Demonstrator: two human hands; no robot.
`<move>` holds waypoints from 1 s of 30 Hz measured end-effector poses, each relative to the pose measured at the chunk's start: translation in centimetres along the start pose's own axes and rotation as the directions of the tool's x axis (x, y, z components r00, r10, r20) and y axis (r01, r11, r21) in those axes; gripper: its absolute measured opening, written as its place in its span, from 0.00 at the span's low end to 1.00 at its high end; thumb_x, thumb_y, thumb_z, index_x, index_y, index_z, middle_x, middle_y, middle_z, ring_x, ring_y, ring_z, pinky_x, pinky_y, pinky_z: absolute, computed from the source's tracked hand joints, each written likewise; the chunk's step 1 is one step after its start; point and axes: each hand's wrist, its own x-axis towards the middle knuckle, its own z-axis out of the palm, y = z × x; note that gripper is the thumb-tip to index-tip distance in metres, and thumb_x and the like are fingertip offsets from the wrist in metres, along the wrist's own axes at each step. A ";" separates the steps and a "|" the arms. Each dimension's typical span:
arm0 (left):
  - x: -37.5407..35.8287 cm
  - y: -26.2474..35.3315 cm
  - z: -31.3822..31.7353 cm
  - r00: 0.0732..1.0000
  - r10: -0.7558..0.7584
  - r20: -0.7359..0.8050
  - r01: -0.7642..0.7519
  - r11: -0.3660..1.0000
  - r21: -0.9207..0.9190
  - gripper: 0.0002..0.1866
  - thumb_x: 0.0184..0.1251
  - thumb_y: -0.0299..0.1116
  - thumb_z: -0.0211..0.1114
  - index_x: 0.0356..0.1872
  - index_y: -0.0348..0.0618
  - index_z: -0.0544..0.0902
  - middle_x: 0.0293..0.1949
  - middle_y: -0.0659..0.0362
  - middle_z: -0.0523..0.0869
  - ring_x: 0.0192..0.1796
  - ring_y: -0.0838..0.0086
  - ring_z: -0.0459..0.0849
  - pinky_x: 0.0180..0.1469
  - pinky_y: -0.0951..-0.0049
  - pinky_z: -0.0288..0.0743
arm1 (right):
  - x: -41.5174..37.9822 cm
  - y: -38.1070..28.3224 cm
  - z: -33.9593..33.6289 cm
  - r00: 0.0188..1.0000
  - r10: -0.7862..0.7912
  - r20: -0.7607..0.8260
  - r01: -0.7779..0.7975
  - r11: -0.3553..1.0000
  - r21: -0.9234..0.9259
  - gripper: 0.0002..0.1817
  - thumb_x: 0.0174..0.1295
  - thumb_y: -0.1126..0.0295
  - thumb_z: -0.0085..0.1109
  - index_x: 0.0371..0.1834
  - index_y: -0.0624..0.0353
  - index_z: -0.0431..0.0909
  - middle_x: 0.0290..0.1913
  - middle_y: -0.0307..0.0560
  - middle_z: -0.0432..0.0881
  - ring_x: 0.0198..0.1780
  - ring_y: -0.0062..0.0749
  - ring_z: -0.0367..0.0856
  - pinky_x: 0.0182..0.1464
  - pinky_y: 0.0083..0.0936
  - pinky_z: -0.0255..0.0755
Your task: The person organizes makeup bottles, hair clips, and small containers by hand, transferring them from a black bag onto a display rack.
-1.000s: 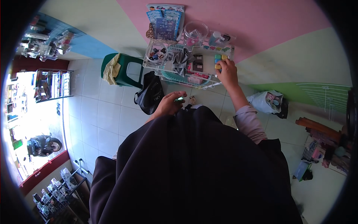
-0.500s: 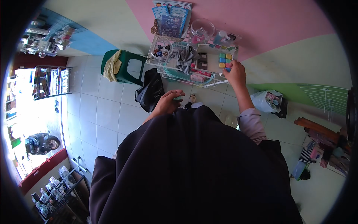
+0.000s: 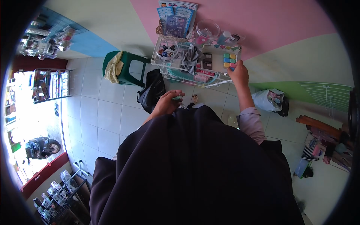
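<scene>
While the right hand [image 3: 239, 74] reached far out to the white wire rack [image 3: 161, 65], its fingertips rested on the near edge of a white box of small coloured cases [image 3: 229, 60]; whether they pinched one could not be told. The left hand [image 3: 167, 103] sat nearer, left of the right, fingers curled around a small green object [image 3: 176, 98]. On the rack lay a grey cloth [image 3: 191, 56] and a clear bowl [image 3: 168, 50]. A black bag [image 3: 152, 90] hung at its left.
</scene>
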 end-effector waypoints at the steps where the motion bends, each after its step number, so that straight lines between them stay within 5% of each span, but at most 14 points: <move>1: 0.0 0.0 -0.6 1.000 0.000 -0.005 0.000 1.000 -0.001 0.12 0.65 0.31 0.55 0.47 0.39 0.76 0.42 0.56 0.80 0.40 0.71 0.76 0.42 0.74 0.70 | 0.0 0.3 -0.2 1.000 -0.007 -0.004 0.007 1.000 0.022 0.25 0.46 0.59 0.68 0.43 0.58 0.69 0.40 0.52 0.80 0.43 0.49 0.80 0.42 0.46 0.75; 3: -0.2 0.4 -2.2 0.999 -0.010 -0.037 0.009 1.000 -0.017 0.12 0.65 0.32 0.53 0.46 0.39 0.75 0.39 0.57 0.80 0.39 0.72 0.76 0.41 0.74 0.70 | -0.8 -0.8 -1.8 0.994 -0.070 -0.082 0.070 0.998 0.002 0.22 0.47 0.61 0.69 0.40 0.58 0.70 0.38 0.50 0.79 0.40 0.47 0.80 0.40 0.43 0.74; 6: -1.1 1.2 -5.9 0.995 -0.017 -0.099 0.010 0.998 -0.062 0.10 0.63 0.32 0.51 0.42 0.41 0.75 0.34 0.59 0.78 0.37 0.73 0.76 0.40 0.74 0.70 | -2.0 -5.2 -6.1 0.956 -0.224 -0.190 0.266 0.935 0.235 0.17 0.50 0.65 0.68 0.38 0.57 0.71 0.30 0.43 0.76 0.32 0.33 0.78 0.33 0.32 0.71; 8: -1.5 1.8 -8.8 0.993 0.017 -0.120 -0.027 0.996 -0.084 0.08 0.60 0.31 0.51 0.38 0.42 0.74 0.31 0.60 0.76 0.35 0.73 0.76 0.39 0.73 0.70 | -3.5 -9.4 -7.8 0.943 -0.333 -0.011 0.295 0.821 0.489 0.15 0.51 0.67 0.67 0.37 0.57 0.72 0.28 0.39 0.72 0.28 0.23 0.72 0.31 0.24 0.67; 9: -2.1 2.3 -9.1 0.963 0.031 -0.267 -0.048 0.997 -0.057 0.06 0.56 0.27 0.50 0.34 0.43 0.73 0.29 0.60 0.75 0.33 0.74 0.75 0.34 0.74 0.70 | -4.4 -11.7 -7.8 0.915 -0.398 0.068 0.280 0.747 0.603 0.14 0.52 0.68 0.67 0.36 0.57 0.72 0.26 0.36 0.71 0.26 0.18 0.69 0.29 0.19 0.64; 11: -2.0 1.9 -13.7 0.940 0.111 -0.324 -0.104 0.994 0.036 0.06 0.56 0.25 0.49 0.34 0.42 0.73 0.28 0.60 0.74 0.31 0.74 0.75 0.31 0.76 0.70 | -6.7 -16.2 -6.2 0.768 -0.590 0.250 0.160 0.555 0.817 0.13 0.52 0.67 0.67 0.36 0.56 0.74 0.23 0.33 0.67 0.25 0.14 0.62 0.29 0.13 0.60; 13: -2.1 2.2 -16.7 0.892 0.162 -0.422 -0.132 0.986 0.099 0.07 0.55 0.23 0.50 0.35 0.42 0.74 0.25 0.63 0.73 0.26 0.76 0.73 0.26 0.80 0.66 | -8.5 -19.5 -2.0 0.531 -0.702 0.475 0.012 0.567 0.824 0.13 0.53 0.65 0.67 0.36 0.57 0.74 0.23 0.34 0.70 0.26 0.16 0.66 0.30 0.16 0.64; 15: -1.7 2.1 -20.3 0.827 0.175 -0.534 -0.067 0.974 0.215 0.06 0.55 0.26 0.55 0.34 0.41 0.76 0.25 0.63 0.75 0.26 0.75 0.75 0.27 0.78 0.68 | -10.3 -21.1 4.8 0.379 -0.691 0.615 0.092 0.689 0.718 0.14 0.53 0.63 0.66 0.37 0.58 0.76 0.26 0.38 0.75 0.29 0.22 0.74 0.35 0.21 0.69; 18: -0.6 -0.4 -27.0 0.717 0.306 -0.627 0.113 0.836 0.537 0.08 0.53 0.30 0.63 0.34 0.40 0.79 0.26 0.61 0.80 0.28 0.72 0.78 0.32 0.75 0.71 | -12.1 -21.3 15.2 0.307 -0.636 0.708 0.127 0.765 0.632 0.14 0.52 0.62 0.65 0.37 0.59 0.77 0.30 0.43 0.80 0.35 0.32 0.80 0.41 0.27 0.73; 21: 0.3 -4.0 -34.7 0.630 0.345 -0.696 0.342 0.681 0.647 0.11 0.49 0.33 0.69 0.33 0.39 0.82 0.28 0.56 0.84 0.33 0.66 0.82 0.39 0.70 0.75 | -13.0 -21.0 25.0 0.270 -0.512 0.815 0.049 0.853 0.520 0.17 0.51 0.62 0.66 0.42 0.57 0.76 0.36 0.45 0.81 0.42 0.37 0.80 0.46 0.30 0.73; 24: 1.5 -7.9 -42.5 0.602 0.311 -0.735 0.518 0.548 0.657 0.18 0.45 0.35 0.73 0.38 0.39 0.82 0.33 0.52 0.84 0.39 0.59 0.82 0.46 0.66 0.75 | -13.4 -20.5 33.2 0.374 -0.496 0.784 0.287 0.866 0.410 0.22 0.51 0.62 0.65 0.49 0.54 0.72 0.43 0.47 0.79 0.47 0.39 0.78 0.52 0.32 0.71; 25: 2.2 -9.1 -45.0 0.604 0.301 -0.738 0.563 0.494 0.663 0.21 0.43 0.35 0.75 0.40 0.39 0.82 0.35 0.50 0.83 0.42 0.57 0.82 0.48 0.64 0.75 | -13.1 -20.7 35.9 0.355 -0.431 0.829 0.302 0.893 0.335 0.30 0.50 0.62 0.66 0.57 0.50 0.66 0.54 0.50 0.73 0.56 0.44 0.72 0.56 0.34 0.69; 28: 4.1 -11.3 -48.8 0.570 0.362 -0.738 0.607 0.419 0.675 0.34 0.38 0.37 0.78 0.51 0.40 0.76 0.46 0.48 0.78 0.51 0.53 0.78 0.53 0.62 0.74 | -13.1 -21.2 43.2 0.558 -0.584 0.590 0.510 0.802 0.311 0.36 0.46 0.67 0.68 0.61 0.48 0.63 0.60 0.51 0.65 0.61 0.47 0.66 0.61 0.38 0.63; 30: 5.5 -11.5 -49.3 0.531 0.385 -0.755 0.631 0.415 0.655 0.42 0.35 0.38 0.79 0.57 0.41 0.70 0.52 0.47 0.73 0.54 0.53 0.75 0.55 0.62 0.72 | -12.3 -21.4 47.7 0.541 -0.679 0.496 0.686 0.698 0.208 0.37 0.46 0.70 0.65 0.63 0.44 0.63 0.63 0.49 0.62 0.65 0.48 0.59 0.65 0.42 0.57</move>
